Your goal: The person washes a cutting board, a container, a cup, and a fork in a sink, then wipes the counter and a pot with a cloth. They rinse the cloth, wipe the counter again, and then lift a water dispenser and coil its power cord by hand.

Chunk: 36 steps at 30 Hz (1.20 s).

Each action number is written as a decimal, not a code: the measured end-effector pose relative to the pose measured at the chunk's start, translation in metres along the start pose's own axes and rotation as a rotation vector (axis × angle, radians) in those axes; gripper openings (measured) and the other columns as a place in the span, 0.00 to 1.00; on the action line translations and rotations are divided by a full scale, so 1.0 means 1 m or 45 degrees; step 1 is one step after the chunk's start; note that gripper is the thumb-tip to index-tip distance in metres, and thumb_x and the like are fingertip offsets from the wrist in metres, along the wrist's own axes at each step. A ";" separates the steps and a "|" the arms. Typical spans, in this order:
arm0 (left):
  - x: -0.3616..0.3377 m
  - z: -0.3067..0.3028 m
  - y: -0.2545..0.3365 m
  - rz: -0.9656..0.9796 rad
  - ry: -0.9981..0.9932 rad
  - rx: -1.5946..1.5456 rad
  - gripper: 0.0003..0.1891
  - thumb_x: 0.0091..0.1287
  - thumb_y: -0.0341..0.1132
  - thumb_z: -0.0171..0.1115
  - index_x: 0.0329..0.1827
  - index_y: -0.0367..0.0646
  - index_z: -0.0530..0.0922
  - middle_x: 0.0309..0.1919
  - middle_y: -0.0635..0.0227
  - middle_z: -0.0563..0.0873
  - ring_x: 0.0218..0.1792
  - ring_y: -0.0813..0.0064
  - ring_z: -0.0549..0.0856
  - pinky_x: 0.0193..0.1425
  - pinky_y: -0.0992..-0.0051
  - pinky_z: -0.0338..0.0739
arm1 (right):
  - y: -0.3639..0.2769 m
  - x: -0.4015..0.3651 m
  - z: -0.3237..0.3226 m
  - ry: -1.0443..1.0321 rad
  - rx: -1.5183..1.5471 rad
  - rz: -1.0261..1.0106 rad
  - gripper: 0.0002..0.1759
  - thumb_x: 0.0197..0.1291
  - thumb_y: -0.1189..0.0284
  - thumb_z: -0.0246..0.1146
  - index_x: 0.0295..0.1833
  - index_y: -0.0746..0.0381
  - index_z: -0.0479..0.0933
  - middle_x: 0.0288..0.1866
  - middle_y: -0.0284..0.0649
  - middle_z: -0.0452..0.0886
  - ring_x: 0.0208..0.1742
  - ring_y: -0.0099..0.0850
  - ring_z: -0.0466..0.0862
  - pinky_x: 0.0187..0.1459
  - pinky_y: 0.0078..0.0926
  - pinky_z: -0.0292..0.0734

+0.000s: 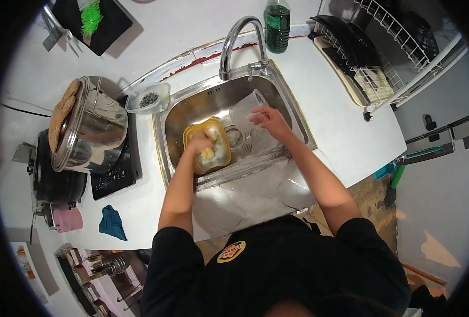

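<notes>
My left hand is down inside a yellow-rimmed plastic container at the left of the steel sink. Its fingers are closed on a yellow sponge, pressed against the soapy inside of the container. Over the right half of the basin, my right hand has its fingers apart and slightly curled, holding nothing. Below it, a clear plastic container lies tilted in the sink, partly hidden by the hand. A fork rests near the drain.
The curved faucet arches over the back of the sink, beside a green bottle. A small tub with a dark scouring pad, a steel pot and a teal cloth are at left. A dish rack stands at right.
</notes>
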<state>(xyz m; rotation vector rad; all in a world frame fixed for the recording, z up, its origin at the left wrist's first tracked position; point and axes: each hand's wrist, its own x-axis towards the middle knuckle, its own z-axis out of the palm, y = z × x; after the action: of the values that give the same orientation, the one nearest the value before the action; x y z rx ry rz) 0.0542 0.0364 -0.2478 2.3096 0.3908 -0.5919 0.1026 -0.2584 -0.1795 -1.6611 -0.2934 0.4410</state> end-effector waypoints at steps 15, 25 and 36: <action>-0.061 -0.039 0.160 0.459 0.702 0.046 0.10 0.63 0.38 0.53 0.42 0.43 0.77 0.44 0.56 0.80 0.49 0.50 0.78 0.49 0.57 0.74 | -0.055 -0.026 0.047 0.081 0.057 -0.261 0.13 0.69 0.67 0.50 0.40 0.63 0.75 0.32 0.33 0.80 0.37 0.22 0.80 0.40 0.24 0.76; -0.068 -0.032 0.169 0.498 0.694 0.239 0.14 0.64 0.37 0.50 0.37 0.35 0.80 0.33 0.55 0.84 0.39 0.54 0.84 0.48 0.63 0.76 | -0.057 -0.018 0.013 -0.113 0.477 0.021 0.08 0.67 0.68 0.52 0.37 0.58 0.74 0.29 0.26 0.73 0.29 0.16 0.73 0.31 0.19 0.76; -0.058 -0.047 0.176 1.314 0.834 0.117 0.15 0.65 0.37 0.46 0.32 0.32 0.74 0.23 0.50 0.78 0.26 0.54 0.81 0.30 0.61 0.71 | -0.096 0.036 -0.025 -0.452 0.084 0.043 0.08 0.63 0.65 0.58 0.36 0.57 0.75 0.22 0.24 0.69 0.22 0.16 0.67 0.25 0.13 0.66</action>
<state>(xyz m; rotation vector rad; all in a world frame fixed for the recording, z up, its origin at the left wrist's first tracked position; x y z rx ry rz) 0.0950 -0.0609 -0.0881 2.3438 -0.5527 0.6655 0.1523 -0.2515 -0.0861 -1.5204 -0.5078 0.7652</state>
